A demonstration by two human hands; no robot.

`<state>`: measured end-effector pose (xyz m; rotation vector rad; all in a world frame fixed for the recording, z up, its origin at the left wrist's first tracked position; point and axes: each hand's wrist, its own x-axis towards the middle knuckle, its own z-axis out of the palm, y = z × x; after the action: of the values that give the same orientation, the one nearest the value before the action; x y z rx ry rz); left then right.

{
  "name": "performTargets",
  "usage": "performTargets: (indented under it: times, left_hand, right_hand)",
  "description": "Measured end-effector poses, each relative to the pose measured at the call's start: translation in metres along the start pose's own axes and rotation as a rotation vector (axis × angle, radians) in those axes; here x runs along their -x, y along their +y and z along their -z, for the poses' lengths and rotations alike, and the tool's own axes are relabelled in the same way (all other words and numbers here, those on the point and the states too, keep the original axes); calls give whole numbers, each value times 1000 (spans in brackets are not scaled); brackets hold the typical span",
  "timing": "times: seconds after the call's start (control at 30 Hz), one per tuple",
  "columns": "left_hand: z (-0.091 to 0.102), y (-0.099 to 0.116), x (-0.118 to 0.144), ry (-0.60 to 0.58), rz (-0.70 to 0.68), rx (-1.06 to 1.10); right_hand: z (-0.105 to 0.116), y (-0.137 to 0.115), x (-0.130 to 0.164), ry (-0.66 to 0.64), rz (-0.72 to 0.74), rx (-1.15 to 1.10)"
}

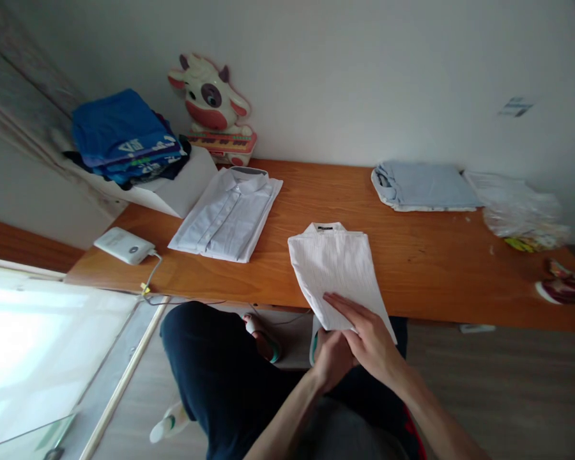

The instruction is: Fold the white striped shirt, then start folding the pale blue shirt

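A folded white striped shirt (pixel 335 265) lies near the front edge of the wooden table, collar toward the wall, its lower end hanging over the edge toward my lap. My right hand (pixel 367 329) lies flat on its lower part, fingers stretched out and pointing up and left. Just below, my left hand (pixel 333 358) is closed at the shirt's near edge; its fingertips are hidden under the cloth and the right hand. Left of this shirt rests another folded white shirt (pixel 227 214) with a buttoned front, apart from both hands.
On the wooden table (pixel 436 275) are a white power bank (pixel 124 245) with a cable, a white box (pixel 199 176) bearing folded blue clothes (pixel 124 134), a cow-shaped toy keyboard (pixel 220 144), folded light-blue clothing (pixel 426 185), clear plastic bags (pixel 527 214) and a dark red object (pixel 563 286).
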<state>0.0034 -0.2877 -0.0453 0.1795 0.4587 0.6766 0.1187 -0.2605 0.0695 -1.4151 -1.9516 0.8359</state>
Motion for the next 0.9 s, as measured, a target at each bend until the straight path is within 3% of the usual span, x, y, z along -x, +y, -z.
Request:
performTargets:
  times: [0.1, 0.17, 0.23, 0.3, 0.37, 0.47, 0.53, 0.6, 0.73, 0.9]
  left_hand:
    - [-12, 4, 0, -199, 71, 85]
    - [-21, 10, 3, -233, 20, 136]
    - [-31, 22, 7, -155, -85, 191]
    - [-42, 44, 9, 4, -199, 205]
    - [-52, 74, 7, 195, -333, 132]
    - [-57, 127, -12, 395, -570, -130]
    - [-48, 159, -30, 449, -667, -330]
    - [-32, 183, -45, 449, -671, -487]
    - [-2, 206, -54, 426, -600, -635]
    - [9, 214, -58, 455, -673, -799]
  right_hand:
    - [25, -14, 17, 101, -225, -422]
    - [40, -15, 27, 273, -375, -678]
    - [49, -11, 32, 513, -476, -873]
    - [54, -5, 32, 723, -512, -1011]
    - [51, 5, 27, 832, -518, -1123]
    - [31, 28, 22, 866, -496, -1261]
    - [11, 49, 25, 853, -514, -1323]
    - [-6, 68, 32, 832, -559, -1332]
    - [-15, 90, 50, 729, -568, -1272]
    - [14, 96, 55, 659, -603, -1027]
